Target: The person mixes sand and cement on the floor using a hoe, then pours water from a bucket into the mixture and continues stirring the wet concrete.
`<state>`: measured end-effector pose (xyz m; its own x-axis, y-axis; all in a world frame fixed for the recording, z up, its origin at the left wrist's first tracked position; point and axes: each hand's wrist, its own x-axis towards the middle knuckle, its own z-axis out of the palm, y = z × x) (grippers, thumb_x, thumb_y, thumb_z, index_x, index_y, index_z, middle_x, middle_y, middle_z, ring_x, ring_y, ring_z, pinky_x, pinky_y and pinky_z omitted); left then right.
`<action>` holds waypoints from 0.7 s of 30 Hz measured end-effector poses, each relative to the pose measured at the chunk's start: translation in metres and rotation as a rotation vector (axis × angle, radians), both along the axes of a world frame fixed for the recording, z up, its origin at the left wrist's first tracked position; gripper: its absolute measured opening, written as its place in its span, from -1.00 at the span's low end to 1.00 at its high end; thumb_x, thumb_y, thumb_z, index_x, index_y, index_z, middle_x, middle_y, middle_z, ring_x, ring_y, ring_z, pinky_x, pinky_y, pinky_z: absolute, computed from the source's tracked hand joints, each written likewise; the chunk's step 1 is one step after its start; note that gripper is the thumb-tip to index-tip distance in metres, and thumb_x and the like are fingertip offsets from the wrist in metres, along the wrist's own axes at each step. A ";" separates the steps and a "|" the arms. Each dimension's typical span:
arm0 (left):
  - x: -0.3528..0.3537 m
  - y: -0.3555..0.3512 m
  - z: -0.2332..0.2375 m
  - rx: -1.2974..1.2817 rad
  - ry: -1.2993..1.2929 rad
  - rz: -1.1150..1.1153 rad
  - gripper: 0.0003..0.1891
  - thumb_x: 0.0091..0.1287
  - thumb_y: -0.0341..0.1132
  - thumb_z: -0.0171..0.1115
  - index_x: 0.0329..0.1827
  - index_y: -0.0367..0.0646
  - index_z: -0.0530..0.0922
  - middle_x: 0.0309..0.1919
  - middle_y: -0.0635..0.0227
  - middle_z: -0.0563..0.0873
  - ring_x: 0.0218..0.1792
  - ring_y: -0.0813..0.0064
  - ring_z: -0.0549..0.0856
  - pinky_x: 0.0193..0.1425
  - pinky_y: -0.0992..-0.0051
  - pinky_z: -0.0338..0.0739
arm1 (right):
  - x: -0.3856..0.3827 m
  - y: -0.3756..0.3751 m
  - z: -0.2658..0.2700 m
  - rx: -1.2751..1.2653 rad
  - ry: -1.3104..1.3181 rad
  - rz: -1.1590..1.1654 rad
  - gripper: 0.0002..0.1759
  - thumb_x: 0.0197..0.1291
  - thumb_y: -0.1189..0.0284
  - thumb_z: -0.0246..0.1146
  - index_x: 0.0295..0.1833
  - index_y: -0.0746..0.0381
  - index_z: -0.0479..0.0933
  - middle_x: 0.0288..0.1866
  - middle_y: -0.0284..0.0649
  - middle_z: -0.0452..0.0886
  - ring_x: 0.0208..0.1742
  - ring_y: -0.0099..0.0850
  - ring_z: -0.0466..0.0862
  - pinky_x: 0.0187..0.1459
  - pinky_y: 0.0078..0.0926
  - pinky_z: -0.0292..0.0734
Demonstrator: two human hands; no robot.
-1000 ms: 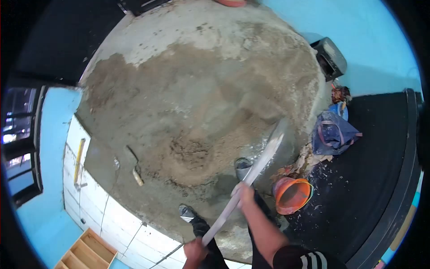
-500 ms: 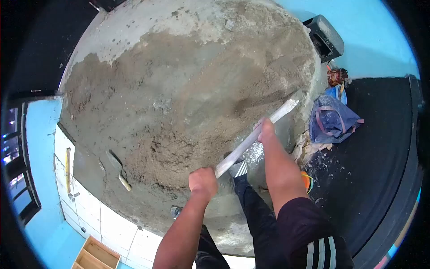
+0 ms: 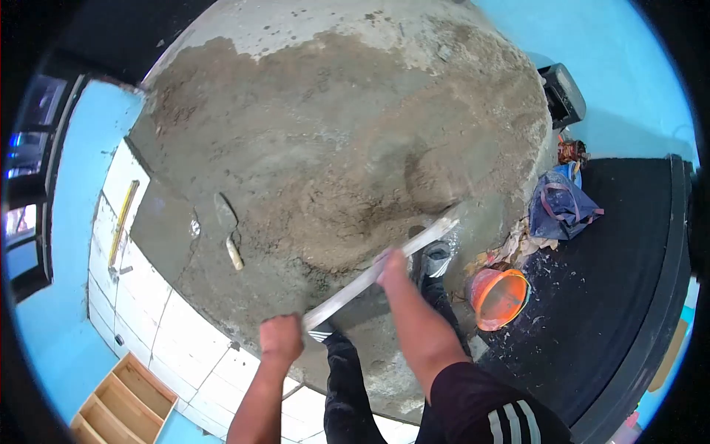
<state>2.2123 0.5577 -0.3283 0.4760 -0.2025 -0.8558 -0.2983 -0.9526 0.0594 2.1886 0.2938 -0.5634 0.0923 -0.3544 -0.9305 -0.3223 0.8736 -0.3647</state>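
A long, whitish wooden bar (image 3: pixel 347 291) slants across the view in front of my legs. My left hand (image 3: pixel 281 337) is closed round its near end. Farther along, my right hand (image 3: pixel 392 266) grips it near the middle. The bar's far end lies over wet grey-brown mortar (image 3: pixel 333 214), beside a curved hollow in the heap. Any tool head at that end cannot be made out. My shoe (image 3: pixel 436 259) stands in the mortar close to the bar, with the other partly hidden behind it.
A trowel (image 3: pixel 228 229) lies on the mortar to the left. White tiles (image 3: pixel 159 314) carry a yellow level (image 3: pixel 124 222). At right are an orange bucket (image 3: pixel 503 300), a blue bag (image 3: pixel 566 206) and a black box (image 3: pixel 563 96). A wooden shelf unit (image 3: pixel 122 399) stands at lower left.
Both hands and the bar have moved left and down in the view, and the bar lies flatter. The view has shifted, bringing the orange bucket fully into sight. My feet appear in different places.
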 end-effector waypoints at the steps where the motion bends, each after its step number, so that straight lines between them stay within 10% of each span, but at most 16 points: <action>1: -0.013 0.029 0.011 0.047 -0.008 0.028 -0.77 0.04 -0.37 0.27 -0.20 -0.06 0.64 -0.32 0.21 0.75 -0.22 0.21 0.76 -0.11 0.25 0.63 | -0.007 0.036 0.005 0.023 0.062 -0.055 -0.91 0.13 0.41 0.12 -0.40 0.09 0.37 -0.53 -0.25 0.38 -0.56 -0.31 0.47 -0.57 -0.30 0.43; 12: -0.257 0.194 0.112 0.167 -0.259 0.303 -0.94 -0.12 -0.37 0.23 -0.55 -0.08 0.55 -0.64 0.20 0.64 -0.56 0.12 0.67 -0.42 0.18 0.50 | -0.122 0.228 0.150 0.420 0.098 0.133 -0.87 0.00 0.48 0.22 -0.45 0.18 0.37 -0.57 -0.29 0.37 -0.59 -0.31 0.48 -0.49 -0.29 0.49; 15: -0.241 0.111 0.127 0.043 -0.279 0.501 -0.84 0.01 -0.44 0.12 -0.42 -0.06 0.67 -0.60 0.12 0.67 -0.56 -0.01 0.67 -0.40 0.12 0.60 | -0.113 0.167 0.156 0.307 0.106 0.324 -0.86 -0.01 0.42 0.23 -0.50 0.18 0.41 -0.62 -0.23 0.41 -0.62 -0.28 0.50 -0.49 -0.26 0.49; 16: -0.244 0.092 0.110 0.051 -0.068 0.478 -0.72 0.24 -0.31 0.14 -0.03 -0.13 0.66 -0.43 0.08 0.73 -0.45 0.07 0.73 -0.33 0.14 0.62 | -0.104 0.132 0.153 0.253 0.125 0.389 -0.85 -0.01 0.41 0.23 -0.51 0.17 0.42 -0.63 -0.21 0.42 -0.62 -0.27 0.50 -0.49 -0.26 0.49; 17: -0.237 0.051 0.086 -0.027 -0.249 0.511 -0.91 -0.18 -0.39 0.26 -0.57 -0.09 0.55 -0.66 0.17 0.63 -0.57 0.07 0.67 -0.43 0.15 0.53 | -0.085 0.091 0.147 0.284 0.098 0.337 -0.82 0.03 0.37 0.22 -0.52 0.17 0.41 -0.65 -0.20 0.42 -0.63 -0.27 0.50 -0.50 -0.25 0.49; 21: -0.122 -0.103 0.017 -0.178 -0.294 0.541 -0.83 -0.18 -0.34 0.33 -0.47 -0.05 0.55 -0.54 0.22 0.67 -0.49 0.13 0.68 -0.34 0.13 0.54 | 0.022 -0.089 0.069 0.125 -0.084 0.320 -0.72 0.27 0.27 0.07 -0.48 0.14 0.42 -0.64 -0.21 0.42 -0.62 -0.28 0.47 -0.54 -0.26 0.45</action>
<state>2.0903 0.4545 -0.3109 0.7607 0.0052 -0.6491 0.1936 -0.9563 0.2193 2.2102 0.2046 -0.4939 0.2580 -0.1791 -0.9494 -0.5602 0.7729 -0.2980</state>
